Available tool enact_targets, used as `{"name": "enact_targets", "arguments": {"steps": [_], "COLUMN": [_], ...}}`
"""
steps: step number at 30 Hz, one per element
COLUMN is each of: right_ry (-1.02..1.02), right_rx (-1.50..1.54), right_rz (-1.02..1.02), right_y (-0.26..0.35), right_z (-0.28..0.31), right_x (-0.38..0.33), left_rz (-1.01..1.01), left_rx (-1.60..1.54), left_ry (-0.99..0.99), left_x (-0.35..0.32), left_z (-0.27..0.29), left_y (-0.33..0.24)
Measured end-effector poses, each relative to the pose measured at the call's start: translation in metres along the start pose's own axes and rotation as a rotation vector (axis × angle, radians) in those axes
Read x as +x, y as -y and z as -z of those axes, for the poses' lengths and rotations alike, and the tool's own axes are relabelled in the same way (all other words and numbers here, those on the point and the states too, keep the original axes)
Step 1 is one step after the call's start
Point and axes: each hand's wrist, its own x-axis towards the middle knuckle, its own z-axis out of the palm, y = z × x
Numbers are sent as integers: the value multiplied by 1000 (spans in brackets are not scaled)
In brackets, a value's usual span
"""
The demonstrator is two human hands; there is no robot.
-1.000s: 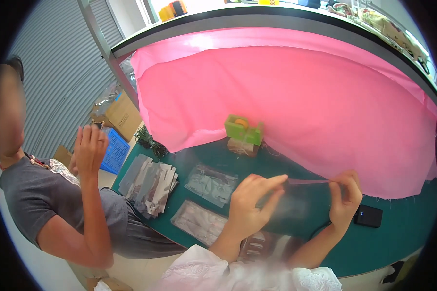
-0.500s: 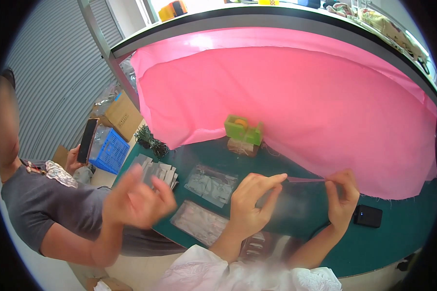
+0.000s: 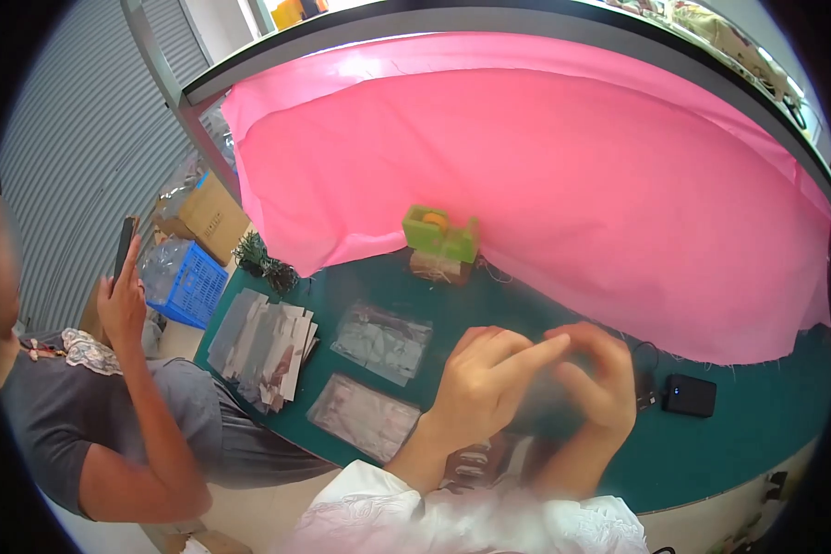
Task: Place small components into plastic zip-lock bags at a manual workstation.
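Note:
Over the front of the green table (image 3: 729, 443), my left hand (image 3: 485, 383) is closed, its index finger reaching toward my other hand. My right hand (image 3: 596, 379) is bent over with curled fingers, and the fingertips of both hands nearly meet. What they pinch is hidden; only a hazy, see-through patch shows between the palms. Left of my hands lie two clear plastic packets, a pinkish one (image 3: 365, 415) and a greyish one (image 3: 381, 342). Part of a clear packet with pale pieces (image 3: 468, 462) shows beneath my wrists.
A stack of flat packets and cards (image 3: 266, 346) lies at the table's left. Beyond are a green tape dispenser (image 3: 441, 234) and pink cloth (image 3: 535, 185). A black box (image 3: 690, 395) sits right. At left, a person (image 3: 138, 434) holds a phone (image 3: 126, 247) beside a blue crate (image 3: 189, 286).
My right hand has come in toward my left, and the thin pinkish strip stretched between them no longer shows. The other person's near hand has drawn back from the card stack to the phone.

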Motion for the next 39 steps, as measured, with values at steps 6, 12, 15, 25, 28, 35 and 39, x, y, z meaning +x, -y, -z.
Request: {"name": "enact_targets", "arguments": {"steps": [6,12,15,25,28,35,39], "right_ry": [-97,-214,-219,-185,-177,-251,-249], "right_rx": [252,402,509,104,57,-278,-398], "right_rz": [4,16,16,82,37,209,323], "right_y": [2,1,-5,-11,4,4,-2], "right_z": [-3,-15,-20,-2,2,-10,-7], "right_x": [-4,-3,1,2,2,5,6], "left_rz": [46,-33,-10,159,185,157,150], "left_rx": [-30,116,183,139,92,165,162], "left_ry": [-70,-60,-3,63,55,40,84], "left_x": [4,3,8,5,6,0,1], "left_z": [-1,-4,4,-13,-14,-16,-14], "left_y": [-12,-2,-3,4,2,0,-3]}}
